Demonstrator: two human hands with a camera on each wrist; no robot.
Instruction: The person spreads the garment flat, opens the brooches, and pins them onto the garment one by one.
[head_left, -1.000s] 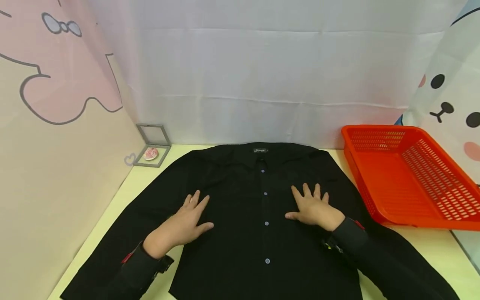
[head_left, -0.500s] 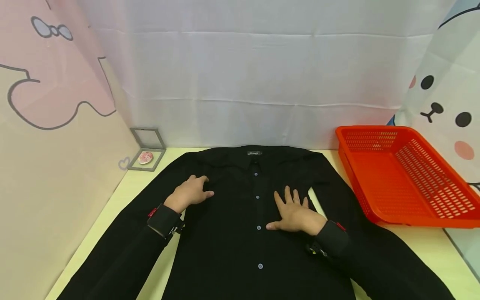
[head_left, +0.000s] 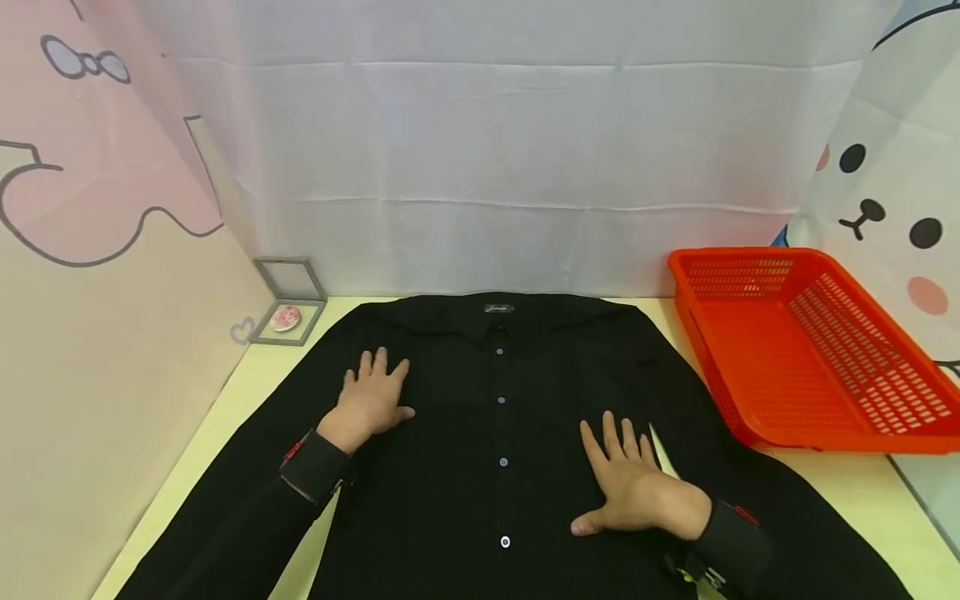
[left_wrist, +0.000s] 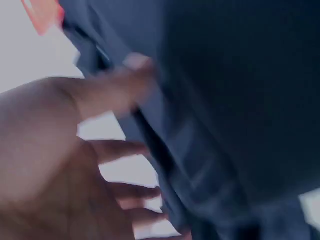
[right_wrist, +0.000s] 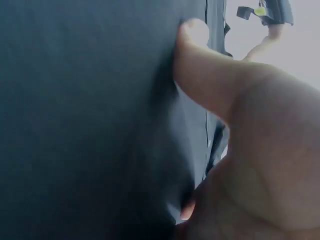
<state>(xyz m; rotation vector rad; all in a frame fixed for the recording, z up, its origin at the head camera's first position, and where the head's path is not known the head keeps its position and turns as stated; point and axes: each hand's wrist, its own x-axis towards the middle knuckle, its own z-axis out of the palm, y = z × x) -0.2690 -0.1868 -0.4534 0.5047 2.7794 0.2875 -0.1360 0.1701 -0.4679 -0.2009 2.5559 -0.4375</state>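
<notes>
The left hand (head_left: pixel 366 402) and right hand (head_left: pixel 628 485) are resting on a black shirt (head_left: pixel 453 425), fingers spread wide, holding nothing. The shirt is lying on the desk (head_left: pixel 862 485).

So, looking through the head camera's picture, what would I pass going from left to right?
Small grey frame, left hand, shirt's row of buttons, right hand, red basket.

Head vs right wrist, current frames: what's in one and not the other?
Only head: red basket, open grey box with a pink-and-white item, collar label.
Only right wrist: palm side of the right hand, close up; head shows its back.
Both: black shirt, right hand, left hand (partly hidden in the wrist view).
</notes>
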